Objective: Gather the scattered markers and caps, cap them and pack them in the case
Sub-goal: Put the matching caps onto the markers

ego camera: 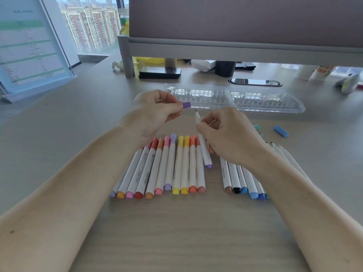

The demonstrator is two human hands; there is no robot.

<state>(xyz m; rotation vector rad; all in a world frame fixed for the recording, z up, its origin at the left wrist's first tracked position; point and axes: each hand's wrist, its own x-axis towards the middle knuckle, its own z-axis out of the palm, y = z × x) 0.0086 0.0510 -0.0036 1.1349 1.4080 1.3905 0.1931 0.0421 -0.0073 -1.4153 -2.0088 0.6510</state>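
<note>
My left hand (157,108) pinches a purple cap (186,105) above the desk. Just right of it, my right hand (229,132) grips an uncapped white marker (203,148) with a purple end, its tip pointing up toward the cap with a small gap between them. Beneath my hands lies a row of several capped markers (167,169) in warm colours. A second group of markers (241,179) with brown, black and blue ends lies under my right wrist. The clear plastic case (233,98) lies open behind my hands.
A loose blue cap (281,131) and a teal cap (256,127) lie right of my right hand. Behind the case are a phone (255,81), a dark cup (225,68) and a partition (235,36). A document stand (29,46) is at far left.
</note>
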